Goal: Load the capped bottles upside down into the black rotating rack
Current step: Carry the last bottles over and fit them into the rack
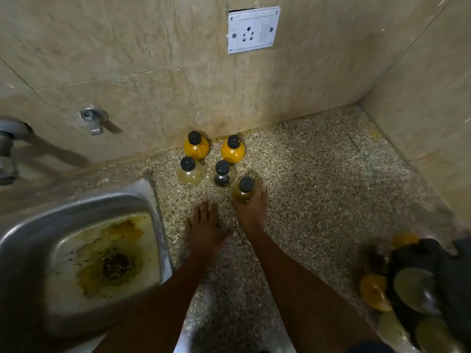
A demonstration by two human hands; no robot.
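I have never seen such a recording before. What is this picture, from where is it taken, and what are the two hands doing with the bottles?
There is no machine here. A person wears a camera on the head, so the one picture looks down at their own arms over a speckled stone counter. The right hand grips a capped bottle of pale liquid. The left hand is open and holds nothing. Four more capped bottles stand upright near the wall: two orange, one pale, one dark. A steel sink lies at the left. At the lower right, blurred, is the black rack with bottles already in it.
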